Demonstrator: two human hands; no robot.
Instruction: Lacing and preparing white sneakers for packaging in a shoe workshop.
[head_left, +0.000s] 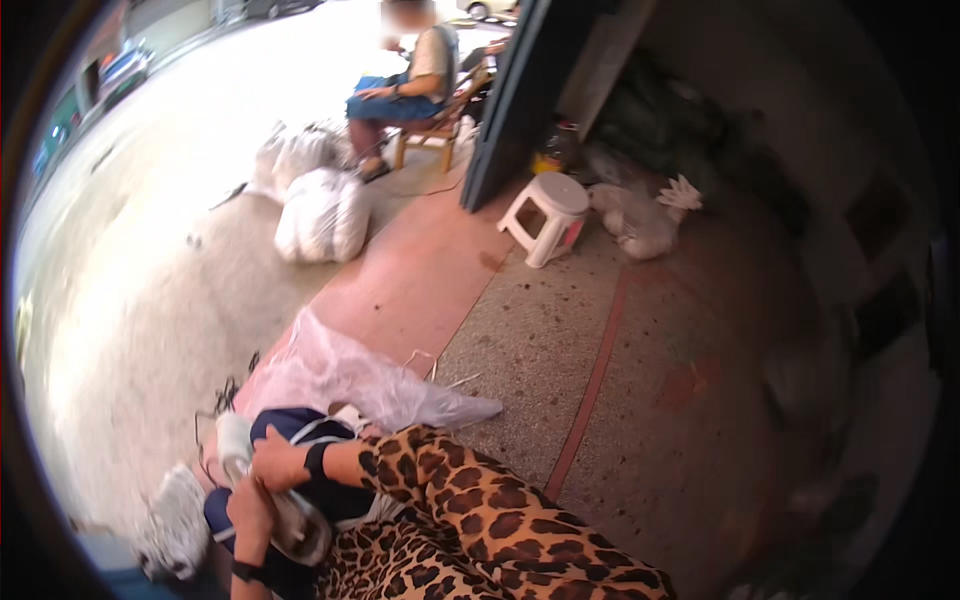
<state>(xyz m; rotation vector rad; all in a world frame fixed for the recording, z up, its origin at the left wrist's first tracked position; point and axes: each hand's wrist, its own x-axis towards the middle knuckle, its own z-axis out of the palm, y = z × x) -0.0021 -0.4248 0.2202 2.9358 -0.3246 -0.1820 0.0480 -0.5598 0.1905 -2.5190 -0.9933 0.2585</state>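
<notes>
My left hand point(251, 512) and my right hand point(281, 462) meet low at the left, over my lap. Both are closed, fingertips close together. A white, soft-looking rolled bundle point(234, 445) lies against the right hand's fingers, its kind unclear. What the fingertips pinch is too small and blurred to make out. Dark blue cloth point(290, 422) with white stripes lies just beyond and under the hands. Beneath my right wrist is a beige-white item point(302, 532), partly hidden. To the left of my left hand sits a heap of white, cloth-like pieces point(172, 530).
A thin pinkish plastic bag point(350, 375) spreads ahead of my hands. Farther off are stuffed white sacks point(322, 215), a white plastic stool point(546, 215) and another filled bag point(640, 222). Someone sits on a wooden chair point(428, 135) near the dark door point(520, 110).
</notes>
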